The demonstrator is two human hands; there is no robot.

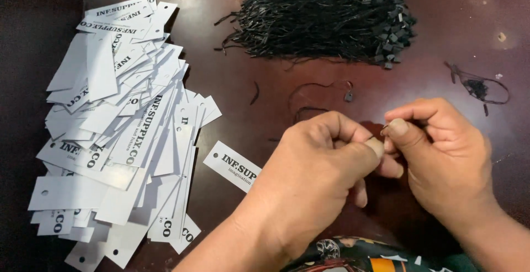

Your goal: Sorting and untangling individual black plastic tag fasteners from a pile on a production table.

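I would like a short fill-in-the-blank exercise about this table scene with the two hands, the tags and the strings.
1. The white paper tags lie in a big pile on the ___ side of the table.
2. The bundle of strings at the far edge is ___ in colour.
3. The left hand and right hand meet at their ___.
4. One single tag lies ___ the pile and the left hand.

Missing words: left; black; fingertips; between

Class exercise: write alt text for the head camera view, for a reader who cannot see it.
Two hands, left hand and right hand, meet fingertip to fingertip over a dark table. One white tag lies beside them, a white tag pile left, black string fasteners behind.
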